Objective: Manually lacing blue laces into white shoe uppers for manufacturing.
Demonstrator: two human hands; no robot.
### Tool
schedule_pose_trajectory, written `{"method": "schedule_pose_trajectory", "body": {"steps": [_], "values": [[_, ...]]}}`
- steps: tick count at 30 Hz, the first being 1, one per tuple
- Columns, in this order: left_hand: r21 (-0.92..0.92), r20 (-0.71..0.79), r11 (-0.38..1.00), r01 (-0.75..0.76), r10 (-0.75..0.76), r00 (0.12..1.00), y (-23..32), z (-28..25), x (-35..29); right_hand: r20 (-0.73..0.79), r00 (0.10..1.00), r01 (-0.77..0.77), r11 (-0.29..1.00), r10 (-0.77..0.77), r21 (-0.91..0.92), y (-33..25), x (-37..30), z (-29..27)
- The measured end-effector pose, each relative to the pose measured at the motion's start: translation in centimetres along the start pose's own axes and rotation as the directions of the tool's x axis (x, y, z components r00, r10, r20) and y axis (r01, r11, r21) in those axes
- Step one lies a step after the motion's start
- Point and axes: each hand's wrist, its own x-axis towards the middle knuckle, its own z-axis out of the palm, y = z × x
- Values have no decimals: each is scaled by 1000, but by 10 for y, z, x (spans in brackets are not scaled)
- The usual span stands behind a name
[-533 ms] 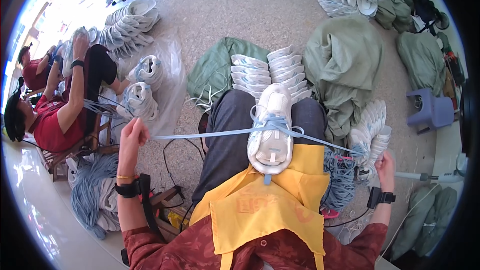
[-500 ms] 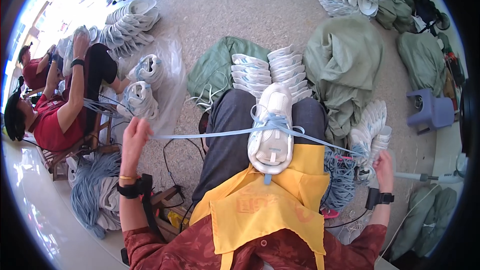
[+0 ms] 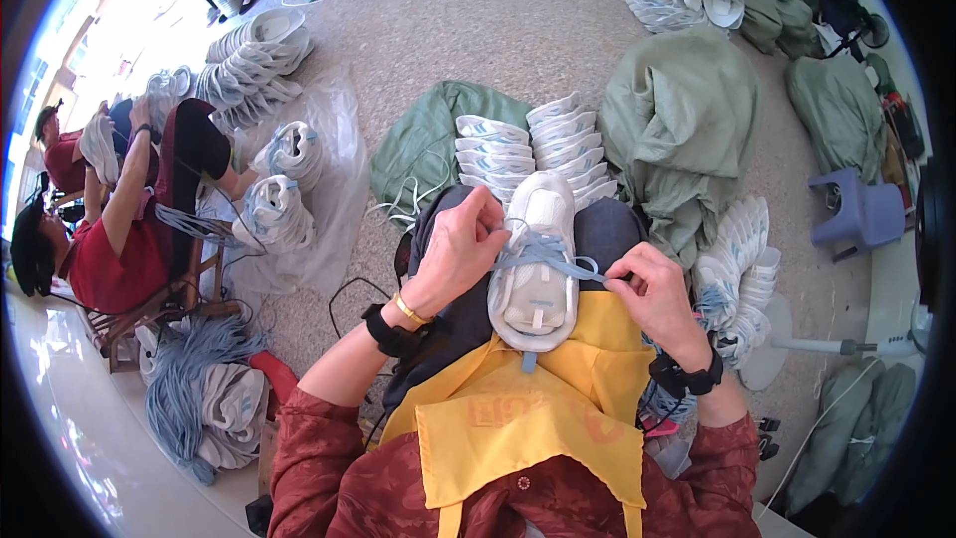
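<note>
A white sneaker (image 3: 535, 264) lies on my lap, heel toward me, above a yellow apron (image 3: 543, 408). A light blue lace (image 3: 543, 251) crosses its eyelets. My left hand (image 3: 460, 244) pinches the lace at the shoe's left side. My right hand (image 3: 652, 289) grips the lace end at the shoe's right side, close to the tongue. Both wrists wear black bands.
Rows of white sneakers (image 3: 538, 144) lie on a green sack (image 3: 423, 139) in front of my knees. More shoes (image 3: 737, 264) stack at my right, a blue lace bundle (image 3: 194, 389) at my left. A person in red (image 3: 119, 239) sits left. A small stool (image 3: 861, 214) stands right.
Both hands were spread wide, pulling the lace taut to either side. They have now come in to the shoe and hold the lace close over its eyelets.
</note>
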Motion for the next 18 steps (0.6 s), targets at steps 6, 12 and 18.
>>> {"method": "schedule_pose_trajectory", "body": {"steps": [6, 12, 18], "values": [[-387, 289, 887, 253, -143, 947, 3, -20, 3, -9, 1000, -12, 1000, 12, -16, -3, -3, 2], [-447, 559, 835, 321, -19, 829, -3, -29, -1, 56, 984, -178, 948, 169, 265, 1, -10, -4], [-564, 553, 750, 344, 34, 832, 5, -17, 3, 372, 893, -400, 823, 252, 403, -9, -33, -22]]}}
